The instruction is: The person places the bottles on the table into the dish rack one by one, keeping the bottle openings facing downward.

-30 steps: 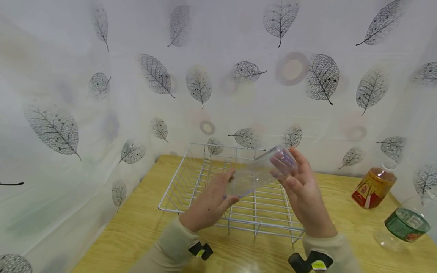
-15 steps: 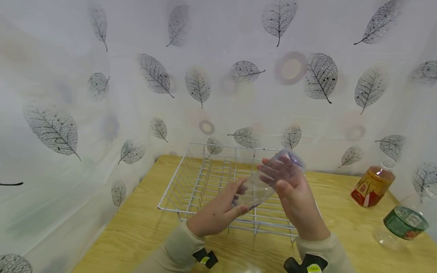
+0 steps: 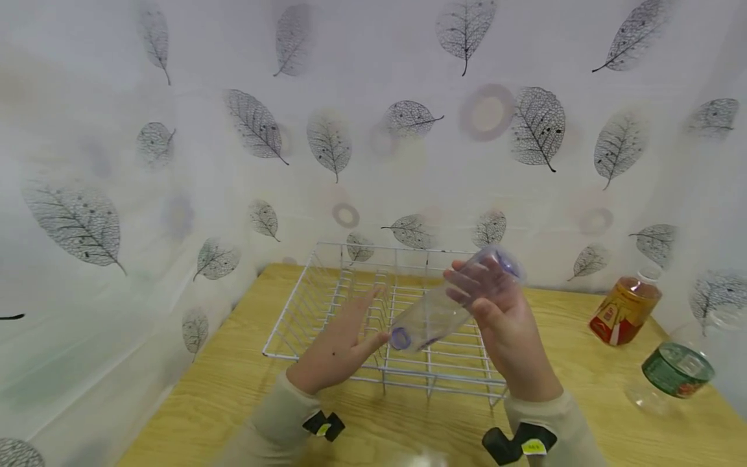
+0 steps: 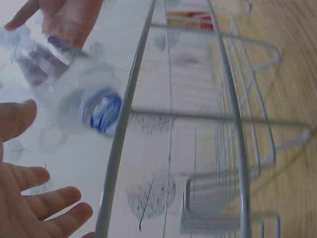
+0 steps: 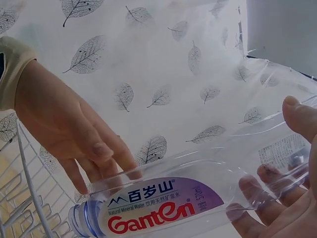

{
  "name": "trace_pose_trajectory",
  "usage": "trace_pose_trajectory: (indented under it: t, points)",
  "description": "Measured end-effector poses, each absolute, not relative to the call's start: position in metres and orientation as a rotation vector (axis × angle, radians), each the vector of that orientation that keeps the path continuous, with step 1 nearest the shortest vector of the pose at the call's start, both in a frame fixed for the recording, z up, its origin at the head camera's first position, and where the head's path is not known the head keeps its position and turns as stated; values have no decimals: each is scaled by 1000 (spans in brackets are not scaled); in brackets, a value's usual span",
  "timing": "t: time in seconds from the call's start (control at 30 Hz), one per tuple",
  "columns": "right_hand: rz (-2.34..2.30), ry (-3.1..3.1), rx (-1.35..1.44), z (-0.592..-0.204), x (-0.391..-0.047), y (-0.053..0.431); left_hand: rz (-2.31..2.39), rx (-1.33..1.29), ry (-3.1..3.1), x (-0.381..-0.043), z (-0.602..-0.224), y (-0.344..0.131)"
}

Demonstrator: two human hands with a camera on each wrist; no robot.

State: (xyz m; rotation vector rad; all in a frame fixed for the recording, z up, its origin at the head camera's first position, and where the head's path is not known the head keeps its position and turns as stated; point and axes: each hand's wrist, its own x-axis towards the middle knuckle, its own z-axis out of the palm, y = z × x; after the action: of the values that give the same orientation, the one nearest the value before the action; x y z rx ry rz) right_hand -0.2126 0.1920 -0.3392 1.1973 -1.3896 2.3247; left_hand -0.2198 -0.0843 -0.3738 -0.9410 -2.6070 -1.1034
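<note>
Right hand (image 3: 512, 332) holds clear bottle (image 3: 434, 316) — tilted; left hand (image 3: 336, 346) nearby.

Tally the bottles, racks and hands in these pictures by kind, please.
Bottles: 3 (Ganten bottle, red-and-yellow-labelled bottle, green-labelled bottle)
Racks: 1 (wire rack)
Hands: 2 (left hand, right hand)
Total: 6

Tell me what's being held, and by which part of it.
The right hand holds the clear bottle by its body, toward the end away from the left hand.
</note>
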Motion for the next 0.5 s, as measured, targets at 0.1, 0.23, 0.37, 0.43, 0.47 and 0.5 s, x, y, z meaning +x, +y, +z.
trace_pose_trajectory:
  t: [0.1, 0.23, 0.37, 0.43, 0.47, 0.5]
  points:
    - [2315, -1428, 1148, -338, -214, 194, -1045, -870, -2618, -223, -373, -103]
    - [2306, -1493, 1085, -338, -213, 197, -978, -774, -2650, -226, -375, -127]
    - [2287, -1515, 1079, -338, -213, 198, -941, -662, -2708, -229, -379, -149]
    - [2283, -1508, 1090, -338, -213, 198, -910, -611, -2727, -232, -382, -159]
    - [2284, -1501, 1094, -338, -213, 199, -895, -585, -2740, -234, -385, -164]
    - [2286, -1493, 1096, -337, -213, 199, -873, -562, -2752, -236, -386, -169]
